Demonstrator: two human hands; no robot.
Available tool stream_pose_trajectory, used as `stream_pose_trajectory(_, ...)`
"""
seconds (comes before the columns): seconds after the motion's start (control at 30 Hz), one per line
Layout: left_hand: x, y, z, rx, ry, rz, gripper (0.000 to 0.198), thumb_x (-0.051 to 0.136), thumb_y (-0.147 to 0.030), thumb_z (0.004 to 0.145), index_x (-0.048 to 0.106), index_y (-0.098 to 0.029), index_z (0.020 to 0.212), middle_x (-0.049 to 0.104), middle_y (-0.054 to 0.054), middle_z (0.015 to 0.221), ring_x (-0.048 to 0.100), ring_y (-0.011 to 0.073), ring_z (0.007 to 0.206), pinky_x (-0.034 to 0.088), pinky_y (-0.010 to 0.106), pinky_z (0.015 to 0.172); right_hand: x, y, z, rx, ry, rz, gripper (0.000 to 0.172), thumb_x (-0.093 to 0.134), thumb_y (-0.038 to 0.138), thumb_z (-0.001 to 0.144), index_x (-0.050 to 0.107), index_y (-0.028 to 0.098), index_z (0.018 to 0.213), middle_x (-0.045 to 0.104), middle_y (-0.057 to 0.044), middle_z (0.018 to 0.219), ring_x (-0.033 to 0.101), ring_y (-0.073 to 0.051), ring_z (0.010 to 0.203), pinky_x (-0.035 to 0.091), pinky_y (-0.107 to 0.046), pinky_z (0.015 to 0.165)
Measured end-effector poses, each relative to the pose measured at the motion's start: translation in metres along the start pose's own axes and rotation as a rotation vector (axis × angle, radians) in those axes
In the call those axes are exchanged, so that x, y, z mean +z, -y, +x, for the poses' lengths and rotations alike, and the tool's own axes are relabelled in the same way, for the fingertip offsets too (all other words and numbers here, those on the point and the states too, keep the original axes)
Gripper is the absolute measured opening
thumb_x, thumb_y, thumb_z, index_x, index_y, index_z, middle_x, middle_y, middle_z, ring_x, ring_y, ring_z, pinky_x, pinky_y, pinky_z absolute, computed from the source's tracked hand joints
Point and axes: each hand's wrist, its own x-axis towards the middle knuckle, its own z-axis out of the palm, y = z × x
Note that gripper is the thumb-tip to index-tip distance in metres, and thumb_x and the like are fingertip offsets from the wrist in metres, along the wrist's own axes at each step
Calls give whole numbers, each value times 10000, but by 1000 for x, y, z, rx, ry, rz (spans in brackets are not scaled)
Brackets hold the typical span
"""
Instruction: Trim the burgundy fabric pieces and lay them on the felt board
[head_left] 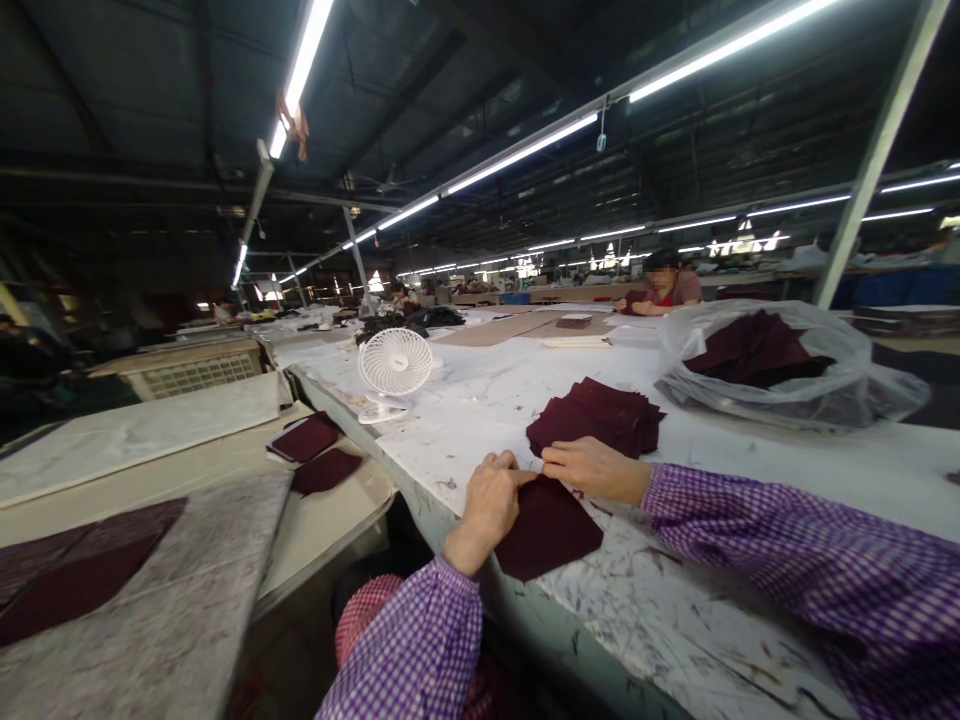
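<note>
A dark maroon fabric piece (551,530) lies on the white table, its near corner reaching over the front edge. My left hand (493,500) is at its far left corner, fingers pressed together on the cloth edge. Beside it, my right hand (589,468) pinches the far edge of the same piece, the fingertips of both hands close together. Just behind my right hand sits a loose pile of maroon pieces (600,412). What is between the fingertips is too small to make out fully.
A small white fan (395,362) stands left of the pile. At the right, a clear plastic bag (847,385) holds more maroon cloth. Maroon pieces (326,470) lie on a lower surface at left. Across the table a person (675,288) handles maroon cloth.
</note>
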Motion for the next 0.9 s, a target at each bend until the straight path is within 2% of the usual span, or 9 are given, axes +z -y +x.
stream_pose_trajectory(0.07, 0, 1, 0, 12, 8, 14, 413, 369, -115, 880, 679, -311, 1069, 564, 51, 911, 480, 183, 850, 396, 308, 864, -2, -1, -5, -21, 15, -5, 192, 410, 116, 906, 587, 145, 975, 561, -75, 916, 485, -198, 838, 376, -291, 618)
stream_pose_trajectory(0.13, 1, 0, 0, 13, 17, 20, 421, 369, -104, 873, 677, -311, 1074, 560, 55, 922, 476, 189, 871, 394, 316, 876, -6, -1, -9, 24, 12, 35, 233, 406, 85, 887, 602, 145, 999, 561, -77, 892, 492, -204, 842, 400, -312, 680)
stream_pose_trajectory(0.23, 1, -3, 1, 5, 21, 40, 432, 366, -95, 867, 668, -309, 1089, 559, 57, 933, 476, 195, 890, 402, 317, 867, -13, 3, -7, 147, -71, 216, 295, 391, 49, 860, 606, 136, 1042, 564, -92, 948, 511, -201, 886, 414, -325, 780)
stream_pose_trajectory(0.33, 0, -4, 1, 12, 7, 51, 420, 374, -98, 868, 672, -306, 1077, 566, 55, 923, 490, 192, 880, 412, 314, 849, -14, 12, 2, 167, -107, 414, 301, 370, 75, 873, 604, 123, 1057, 571, -103, 985, 528, -194, 896, 421, -310, 806)
stream_pose_trajectory(0.43, -3, 4, -5, 10, -35, -24, 340, 433, -129, 865, 699, -284, 1010, 594, 44, 893, 513, 185, 880, 428, 294, 814, -12, 20, 7, 155, -76, 485, 302, 357, 90, 875, 631, 123, 998, 589, -101, 922, 534, -200, 873, 425, -320, 805)
stream_pose_trajectory(0.53, -9, 21, -16, -40, -104, -145, 251, 504, -151, 841, 719, -250, 927, 625, 34, 871, 534, 181, 881, 442, 288, 800, -12, 22, 7, 137, -72, 530, 315, 365, 101, 870, 629, 129, 1039, 590, -107, 964, 532, -205, 889, 428, -321, 801)
stream_pose_trajectory(0.63, -14, 36, -28, -45, -143, -220, 221, 516, -156, 834, 721, -219, 888, 632, 38, 860, 542, 176, 865, 447, 299, 811, -15, 19, 5, 131, -43, 537, 309, 361, 109, 874, 636, 136, 1012, 583, -104, 951, 529, -201, 855, 431, -305, 760)
stream_pose_trajectory(0.73, -17, 42, -35, -30, -167, -242, 225, 501, -148, 836, 716, -204, 872, 625, 42, 841, 543, 174, 854, 444, 305, 816, -20, 17, 7, 119, 23, 492, 308, 363, 101, 868, 639, 151, 996, 568, -95, 915, 515, -191, 819, 425, -291, 727)
stream_pose_trajectory(0.9, -21, 38, -39, -29, -198, -247, 235, 485, -137, 841, 713, -192, 845, 616, 34, 822, 534, 171, 846, 433, 281, 798, -31, 20, 16, 89, 168, 300, 505, 358, 4, 780, 579, 180, 1198, 531, -94, 880, 494, -194, 803, 401, -308, 728)
